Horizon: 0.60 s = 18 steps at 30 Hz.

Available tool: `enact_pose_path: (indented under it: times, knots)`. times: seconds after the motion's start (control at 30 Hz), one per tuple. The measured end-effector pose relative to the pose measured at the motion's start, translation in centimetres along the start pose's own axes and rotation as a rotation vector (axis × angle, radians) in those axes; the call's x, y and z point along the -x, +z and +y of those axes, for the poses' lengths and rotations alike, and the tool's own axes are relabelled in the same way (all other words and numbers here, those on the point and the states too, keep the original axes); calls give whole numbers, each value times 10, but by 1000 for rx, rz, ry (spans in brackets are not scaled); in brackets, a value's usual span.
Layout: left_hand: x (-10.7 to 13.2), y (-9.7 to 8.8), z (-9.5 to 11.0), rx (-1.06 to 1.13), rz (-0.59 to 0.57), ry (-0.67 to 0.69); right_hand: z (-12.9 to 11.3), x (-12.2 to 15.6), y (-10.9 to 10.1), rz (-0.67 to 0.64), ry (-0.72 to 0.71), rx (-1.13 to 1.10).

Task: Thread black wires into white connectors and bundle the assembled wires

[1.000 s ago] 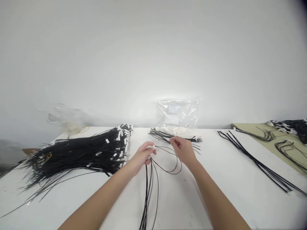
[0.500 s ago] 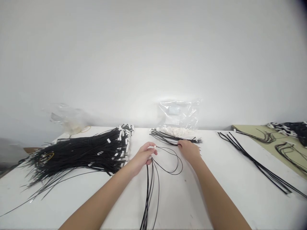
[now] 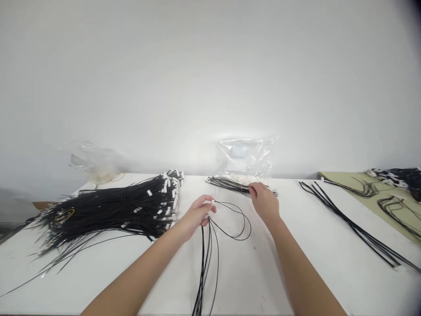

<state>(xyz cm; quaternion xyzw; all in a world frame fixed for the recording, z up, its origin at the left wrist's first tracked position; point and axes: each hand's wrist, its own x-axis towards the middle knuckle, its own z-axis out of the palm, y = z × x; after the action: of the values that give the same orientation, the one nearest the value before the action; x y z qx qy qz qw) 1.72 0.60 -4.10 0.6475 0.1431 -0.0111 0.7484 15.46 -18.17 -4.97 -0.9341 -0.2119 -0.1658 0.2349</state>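
My left hand (image 3: 196, 215) is closed in a pinch on a small white connector at the end of a few thin black wires (image 3: 206, 259) that loop on the white table (image 3: 296, 263) and trail toward me. My right hand (image 3: 265, 201) reaches forward onto a small bundle of black wires (image 3: 230, 184) near the table's back edge; its fingertips touch the wires, and I cannot see whether they grip one. Behind that bundle stands a clear plastic bag (image 3: 245, 158) holding small white connectors.
A big heap of black wires with white connectors (image 3: 108, 208) lies at the left. Another clear bag (image 3: 92, 162) sits at the back left. A line of black wires (image 3: 355, 224) lies at the right. More wires rest on a greenish mat (image 3: 381, 193).
My right hand has moved away from the left hand, forward onto the small wire bundle by the bag. The left hand has stayed in place with its connector.
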Motion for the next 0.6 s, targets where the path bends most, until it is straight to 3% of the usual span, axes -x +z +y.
enact_pose_path:
  times: [0.23, 0.6]
  knots:
    - [-1, 0, 0, -2, 7, 12, 11, -2, 2, 106, 4, -139]
    - [-3, -1, -3, 19, 2, 21, 8, -1, 6, 125, -23, -145]
